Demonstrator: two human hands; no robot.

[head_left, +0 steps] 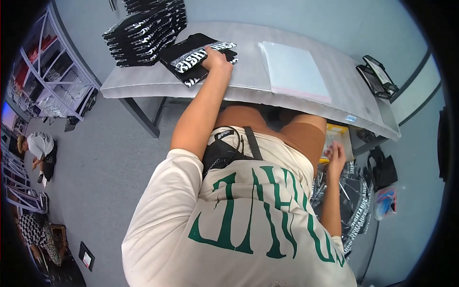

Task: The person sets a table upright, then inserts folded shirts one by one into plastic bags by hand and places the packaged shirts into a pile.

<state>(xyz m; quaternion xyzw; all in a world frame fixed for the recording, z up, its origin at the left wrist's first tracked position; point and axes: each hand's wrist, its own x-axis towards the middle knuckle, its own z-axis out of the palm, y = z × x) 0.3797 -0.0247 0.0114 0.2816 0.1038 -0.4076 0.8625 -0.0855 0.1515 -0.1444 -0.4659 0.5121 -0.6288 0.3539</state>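
Observation:
My left hand (214, 59) grips the near edge of a folded black shirt (193, 57) with white lettering, which lies at the left part of the grey table (248, 91). Its thumb rests on top; the other fingers are partly hidden. Beside it at the left stands a tall stack of folded black shirts (143, 40). My right hand (336, 153) hangs low at my right side, in front of a yellow-edged bin (340, 136) under the table. Its fingers are loosely spread, with nothing seen in them. Black garments in clear packaging (356, 205) lie below that hand.
A pile of whitish plastic sheets (296, 71) lies mid-table. A black tray (377, 76) sits at the table's right end, with a black bag (382, 170) on the floor below. Shelving (57, 62) and two people, one crouching (40, 146), are at far left.

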